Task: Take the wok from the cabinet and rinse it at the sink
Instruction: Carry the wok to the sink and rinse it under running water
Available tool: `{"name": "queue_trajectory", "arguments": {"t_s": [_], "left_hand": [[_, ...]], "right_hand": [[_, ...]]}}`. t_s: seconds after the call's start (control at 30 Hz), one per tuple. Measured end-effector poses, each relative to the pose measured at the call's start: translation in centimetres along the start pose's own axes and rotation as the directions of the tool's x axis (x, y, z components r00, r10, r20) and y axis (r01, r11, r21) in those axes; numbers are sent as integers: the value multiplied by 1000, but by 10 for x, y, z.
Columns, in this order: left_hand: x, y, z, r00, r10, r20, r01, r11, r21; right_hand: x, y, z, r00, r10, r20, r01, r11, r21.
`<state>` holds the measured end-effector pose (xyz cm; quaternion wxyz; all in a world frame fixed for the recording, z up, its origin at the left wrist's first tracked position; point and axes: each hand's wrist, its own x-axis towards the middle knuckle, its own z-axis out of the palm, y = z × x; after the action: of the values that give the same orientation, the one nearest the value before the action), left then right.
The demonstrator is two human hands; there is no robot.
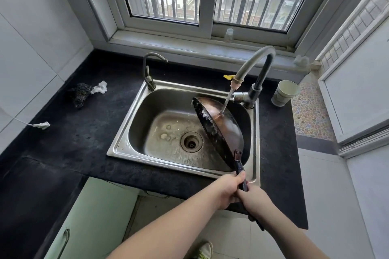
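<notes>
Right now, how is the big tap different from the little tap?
The big tap stands at the sink's right back corner; the little tap stands at its left back corner. The big tap is taller and pours water onto the wok; the little tap is dry. The big tap wears a hose; the little tap is bare. Both curve over.

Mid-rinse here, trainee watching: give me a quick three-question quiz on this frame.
1. True or false: both hands grip the wok handle.
2. Where does the faucet stream land? A) on the wok's outer, rounded side B) straight into the drain C) in the paper cup
3. What sits on the counter right of the sink?

Key: 1 true: left hand, right hand. 2 A. 3 paper cup.
</notes>
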<state>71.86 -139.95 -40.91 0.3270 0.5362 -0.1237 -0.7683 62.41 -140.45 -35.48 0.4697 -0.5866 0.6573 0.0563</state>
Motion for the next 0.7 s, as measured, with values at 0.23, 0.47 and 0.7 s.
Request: {"name": "queue_trajectory", "arguments": {"t_s": [0.23, 0.47, 0.7], "left_hand": [[2, -19, -12, 1000, -17, -18, 17, 1000, 16], [3, -34, -18, 999, -9, -30, 11, 997, 72], [0, -34, -18, 1000, -11, 1, 11, 994, 110]], "right_hand": [[-3, 18, 17, 998, -50, -25, 49, 997, -58], [-4, 29, 32, 994, -102, -46, 97, 990, -107], [1, 41, 45, 993, -73, -87, 74, 997, 2]]}}
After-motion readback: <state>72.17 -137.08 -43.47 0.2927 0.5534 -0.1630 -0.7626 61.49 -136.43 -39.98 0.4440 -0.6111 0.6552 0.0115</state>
